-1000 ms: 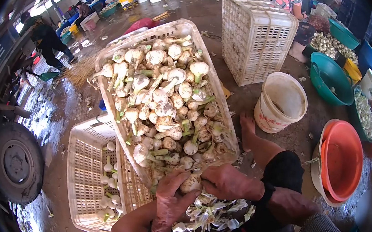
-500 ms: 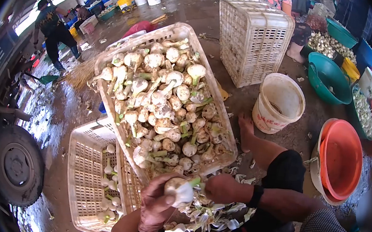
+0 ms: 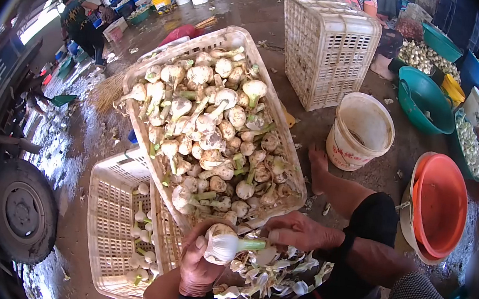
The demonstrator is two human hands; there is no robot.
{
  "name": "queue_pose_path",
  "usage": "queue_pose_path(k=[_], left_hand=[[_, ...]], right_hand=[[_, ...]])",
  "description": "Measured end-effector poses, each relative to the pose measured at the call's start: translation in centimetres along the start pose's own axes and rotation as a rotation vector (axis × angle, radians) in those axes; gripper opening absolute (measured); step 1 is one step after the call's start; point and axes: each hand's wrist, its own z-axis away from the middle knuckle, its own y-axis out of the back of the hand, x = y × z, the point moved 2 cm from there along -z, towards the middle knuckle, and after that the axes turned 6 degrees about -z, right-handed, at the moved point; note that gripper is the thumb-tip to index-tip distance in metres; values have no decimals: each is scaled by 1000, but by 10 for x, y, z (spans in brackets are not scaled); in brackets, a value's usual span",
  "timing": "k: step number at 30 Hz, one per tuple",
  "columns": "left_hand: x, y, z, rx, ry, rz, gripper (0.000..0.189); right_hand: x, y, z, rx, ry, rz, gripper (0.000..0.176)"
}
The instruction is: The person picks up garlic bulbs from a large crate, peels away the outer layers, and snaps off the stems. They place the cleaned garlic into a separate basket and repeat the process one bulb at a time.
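My left hand [image 3: 201, 263] is closed around a white garlic bulb [image 3: 221, 245], which sits on its side with a trimmed green stem [image 3: 251, 245] pointing right. Just off the stem's end is my right hand [image 3: 301, 232], its thumb and fingers loosely apart with nothing visible between them. Pale peeled garlic skins [image 3: 278, 275] lie heaped below both hands. In front, a tilted plastic crate [image 3: 276, 109] is filled with soil-stained garlic bulbs [image 3: 212, 126]. Lower left, another crate [image 3: 103, 216] holds several cleaner bulbs [image 3: 148, 257] with short stems.
A white bucket [image 3: 350, 151] stands right of the full crate, near my bare foot [image 3: 319, 169]. Stacked crates [image 3: 328, 53] rise behind it. Red basins [image 3: 440, 199] and a green basin [image 3: 425, 103] sit at right. A vehicle wheel [image 3: 21, 210] is at left; a person [image 3: 82, 25] stands beyond.
My right hand has loosened from a fist and moved slightly up. The bulb has turned so more white skin and stem show. The person at far left has shifted right.
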Motion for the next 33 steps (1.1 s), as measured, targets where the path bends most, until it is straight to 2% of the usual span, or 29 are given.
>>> queue_pose_path(k=[2,6,8,11,13,15,19,21,22,24,25,27,29,30,32,33], left_hand=[[-3,-2,-1,2,16,-32,67],[-8,-3,-3,17,56,-86,68],[-10,-2,-3,12,57,-94,68],[-10,-2,-4,0,55,-98,69],[-10,-4,-4,-8,56,-95,69],[-12,-7,-3,-3,143,-16,72],[-22,-5,-6,-41,92,-47,77],[-29,-6,-5,22,175,-14,91],[-29,-5,-4,22,175,-14,91],[-26,-4,-3,-44,46,-464,98],[-24,-3,-4,-45,45,-464,98],[-19,0,-3,-47,89,-664,91],[-17,-1,-2,-74,141,-656,93],[-18,-2,-2,-103,191,-644,95],[-23,-3,-2,-65,205,-632,94],[-24,-3,-2,-21,216,-622,93]], right_hand=[[5,-4,-2,13,260,115,28],[-1,0,1,-52,224,168,28],[1,3,2,-122,68,30,27],[5,3,4,-158,21,-94,27],[5,2,4,-155,10,-128,27],[2,0,4,-152,1,-160,27],[0,-3,5,-157,32,-222,27],[2,-3,4,-137,36,-260,27],[1,-4,4,-155,48,-277,26],[-1,-5,4,-172,60,-292,25],[-2,-7,3,-176,75,-211,24],[-1,-10,0,-181,90,-131,23],[-1,-9,-5,-41,468,342,18],[-1,-7,-6,-38,467,344,18],[-5,1,-6,217,567,695,12],[-5,5,-8,216,566,698,12]])
